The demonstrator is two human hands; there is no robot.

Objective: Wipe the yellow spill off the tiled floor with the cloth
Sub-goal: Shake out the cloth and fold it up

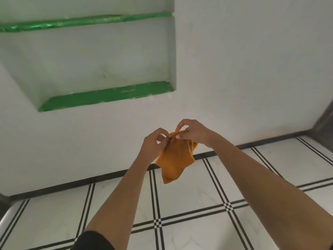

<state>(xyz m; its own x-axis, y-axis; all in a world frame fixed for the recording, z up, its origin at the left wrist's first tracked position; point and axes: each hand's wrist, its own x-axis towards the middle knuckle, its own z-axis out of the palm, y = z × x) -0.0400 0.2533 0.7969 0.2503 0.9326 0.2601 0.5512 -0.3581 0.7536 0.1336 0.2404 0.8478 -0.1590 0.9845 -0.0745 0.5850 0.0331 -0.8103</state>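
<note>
Both hands are raised in front of the chest, close together, and one upper edge of a mustard-orange cloth of soft, slightly nubby weave is held between them. By the left hand the edge is pinched between thumb and curled fingers; by the right hand the same edge is pinched just beside it, thumb against forefinger, with the other fingers arched above. The cloth is held in the air, well clear of the floor, and hangs in loose folds to a pointed lower corner, part of it bunched behind the right wrist.

Below it, a glossy white tiled floor is crossed by thin paired black lines that form small chequered squares where they meet. A dark skirting strip runs along the foot of a smooth, matt white plastered wall. A rectangular recessed niche is set into the wall, with a green-painted lower ledge, chipped along its edges, and a shiny green upper shelf. A dark sleeve is seen at the left elbow.
</note>
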